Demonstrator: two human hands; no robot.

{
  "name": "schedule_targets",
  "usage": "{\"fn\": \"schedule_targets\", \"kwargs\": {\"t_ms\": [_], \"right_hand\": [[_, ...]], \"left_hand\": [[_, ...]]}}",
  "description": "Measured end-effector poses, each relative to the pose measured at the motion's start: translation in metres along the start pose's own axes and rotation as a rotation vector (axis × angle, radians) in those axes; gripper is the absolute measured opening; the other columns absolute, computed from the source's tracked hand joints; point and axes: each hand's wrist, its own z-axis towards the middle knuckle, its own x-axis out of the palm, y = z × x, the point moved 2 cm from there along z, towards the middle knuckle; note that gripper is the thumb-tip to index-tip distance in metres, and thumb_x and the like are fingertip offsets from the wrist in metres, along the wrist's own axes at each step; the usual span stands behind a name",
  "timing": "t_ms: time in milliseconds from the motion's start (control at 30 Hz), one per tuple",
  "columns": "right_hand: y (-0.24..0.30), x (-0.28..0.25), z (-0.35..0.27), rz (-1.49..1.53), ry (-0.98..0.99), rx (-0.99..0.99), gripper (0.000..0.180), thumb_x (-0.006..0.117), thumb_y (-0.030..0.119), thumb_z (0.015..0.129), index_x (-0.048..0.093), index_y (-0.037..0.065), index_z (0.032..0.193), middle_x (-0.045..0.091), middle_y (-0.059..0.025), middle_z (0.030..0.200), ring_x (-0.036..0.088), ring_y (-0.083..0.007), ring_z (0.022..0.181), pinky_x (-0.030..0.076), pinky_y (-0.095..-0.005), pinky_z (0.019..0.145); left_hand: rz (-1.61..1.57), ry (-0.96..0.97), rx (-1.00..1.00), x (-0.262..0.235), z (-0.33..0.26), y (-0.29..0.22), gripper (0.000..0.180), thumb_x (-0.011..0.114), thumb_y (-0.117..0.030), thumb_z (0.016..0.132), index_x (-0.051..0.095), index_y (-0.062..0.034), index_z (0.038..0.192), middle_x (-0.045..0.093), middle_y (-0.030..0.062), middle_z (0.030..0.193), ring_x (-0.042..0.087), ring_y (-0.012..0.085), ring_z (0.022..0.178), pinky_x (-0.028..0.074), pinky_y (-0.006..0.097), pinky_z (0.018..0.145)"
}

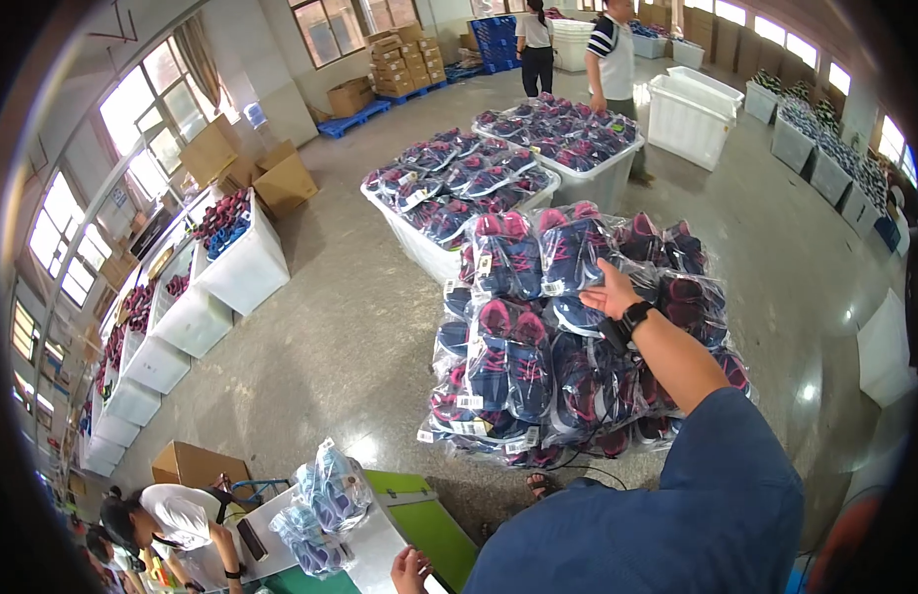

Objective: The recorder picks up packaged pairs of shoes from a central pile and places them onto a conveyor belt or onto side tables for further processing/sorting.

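- Your right hand (pixel 611 294) is stretched out over the heap of bagged shoes (pixel 568 337), fingers spread and the palm open — it's got hold of nothing, just hanging right above the top bags.
- Your left hand (pixel 409 571) is low at the bottom edge by the green-and-grey table (pixel 419 525). It looks loosely curled, but I can't tell if it's holding anything.
- The heap sits on the floor straight in front of you, pairs of dark blue and pink shoes, each in a clear plastic bag, piled up in layers.
- Handling-wise, I'd guess each bag is light but floppy — the plastic is slick and shiny, so a flat palm will probably slide off.
- Best grip is likely around the shoes themselves through the bag, pinching across the soles or the middle of the pair, not the loose plastic at the edge.
- Bags lean on each other, so pulling a low one could tip its neighbours. Go for a top one.
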Motion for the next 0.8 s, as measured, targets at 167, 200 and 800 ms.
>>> {"fn": "schedule_targets", "kwargs": {"t_ms": [167,200,800], "right_hand": [[0.002,0.001,-0.046,-0.342,0.271,0.161,0.06,0.061,0.048,0.096,0.052,-0.003,0.126,0.068,-0.0182,0.116,0.07,-0.032,0.102,0.059,-0.0424,0.082],[-0.001,0.011,-0.065,-0.394,0.294,0.149,0.052,0.059,0.047,0.097,0.059,0.0,0.119,0.07,-0.0154,0.113,0.071,-0.0278,0.098,0.059,-0.0403,0.079],[-0.214,0.123,-0.311,-0.767,0.874,0.471,0.034,0.053,0.029,0.105,0.062,-0.001,0.118,0.072,-0.0106,0.097,0.072,-0.0208,0.084,0.059,-0.0316,0.072]], "left_hand": [[0.083,0.05,-0.029,-0.027,-0.013,0.042,0.05,0.065,-0.035,0.097,0.055,-0.0022,0.135,0.066,0.0096,0.109,0.064,0.0192,0.096,0.053,0.035,0.08],[0.15,0.081,-0.036,-0.036,-0.016,0.053,0.051,0.065,-0.035,0.097,0.056,-0.0027,0.135,0.066,0.0096,0.107,0.064,0.0189,0.095,0.053,0.034,0.079],[1.509,0.432,-0.217,-0.363,-0.152,0.261,0.056,0.059,-0.029,0.1,0.045,-0.001,0.146,0.054,0.0204,0.141,0.061,0.0307,0.115,0.048,0.039,0.102]]}}
